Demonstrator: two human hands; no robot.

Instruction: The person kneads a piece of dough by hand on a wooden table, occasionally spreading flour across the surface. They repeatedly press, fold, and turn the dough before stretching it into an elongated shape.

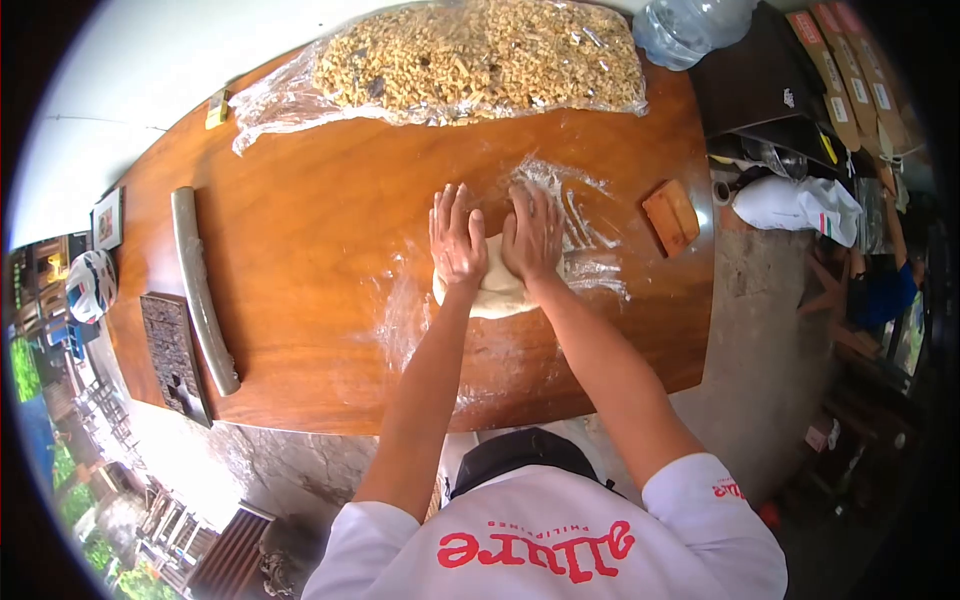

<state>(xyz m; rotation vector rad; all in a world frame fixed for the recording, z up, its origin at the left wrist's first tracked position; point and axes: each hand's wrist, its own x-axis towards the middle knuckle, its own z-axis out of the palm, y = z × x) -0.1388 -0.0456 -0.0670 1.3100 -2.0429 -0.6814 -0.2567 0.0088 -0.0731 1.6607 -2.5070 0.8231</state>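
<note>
A pale lump of dough (503, 292) lies on the wooden table (320, 270), partly covered by both hands. My left hand (460, 240) presses on its left side, palm down, with the fingers stretched forward. On the right side of the dough rests my right hand (533, 238), flat and with its fingers spread. The two hands are close together, thumbs facing each other. White flour (585, 225) is smeared over the wood to the right of the dough and also to its left.
At the far edge lies a large clear plastic bag (480, 65) of small golden-brown pieces, near a water jug (685, 30). A long grey rod (200, 290) and a dark carved board (173, 350) lie at left. A small wooden block (670, 217) sits at right.
</note>
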